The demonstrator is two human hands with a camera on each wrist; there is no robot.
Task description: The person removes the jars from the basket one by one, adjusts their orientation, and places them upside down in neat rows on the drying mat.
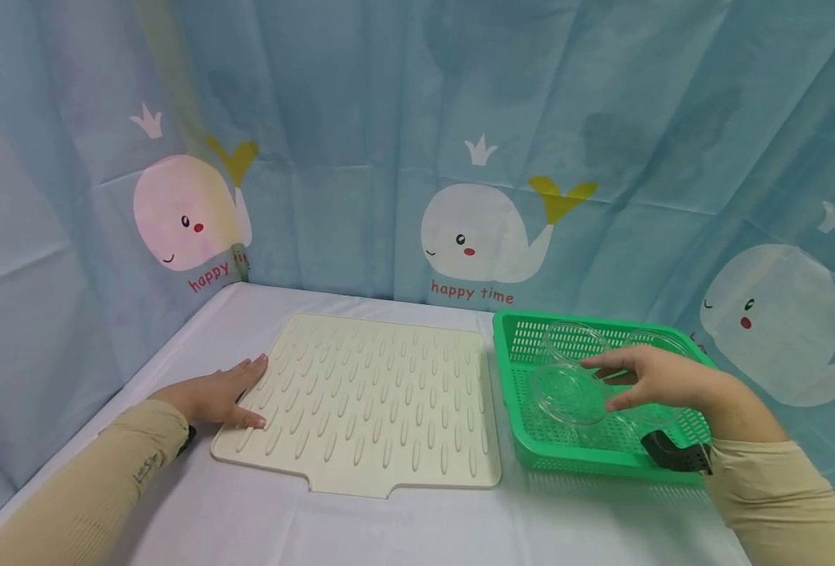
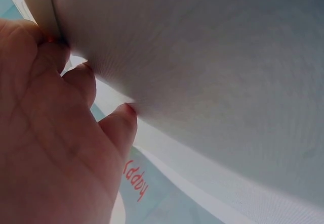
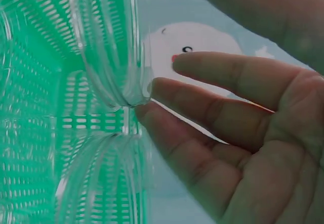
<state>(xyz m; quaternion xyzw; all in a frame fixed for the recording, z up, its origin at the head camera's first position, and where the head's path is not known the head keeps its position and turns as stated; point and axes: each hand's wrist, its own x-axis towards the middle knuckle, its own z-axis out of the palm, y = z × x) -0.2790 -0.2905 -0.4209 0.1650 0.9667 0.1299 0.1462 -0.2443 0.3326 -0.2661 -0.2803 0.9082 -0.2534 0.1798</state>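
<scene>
A cream mat with raised oval ridges (image 1: pixel 382 393) lies flat on the white table. At its left edge rests my left hand (image 1: pixel 222 393), the thumb on the mat's surface and the fingers along its side. In the left wrist view, several fingertips (image 2: pixel 130 110) touch the white cloth beside the mat. Over the green basket (image 1: pixel 601 464) hovers my right hand (image 1: pixel 661 381), fingers spread and loosely bent. Clear round shallow dishes (image 1: pixel 566 397) sit in the basket. The right wrist view has the fingertips right at the rim of one clear dish (image 3: pixel 109 47); contact is hard to tell.
White cloth (image 1: pixel 361 527) covers the table. Behind it and to the left hang blue curtains (image 1: pixel 340 157) printed with whales. The basket's walls stand higher than the mat, a narrow gap apart from it.
</scene>
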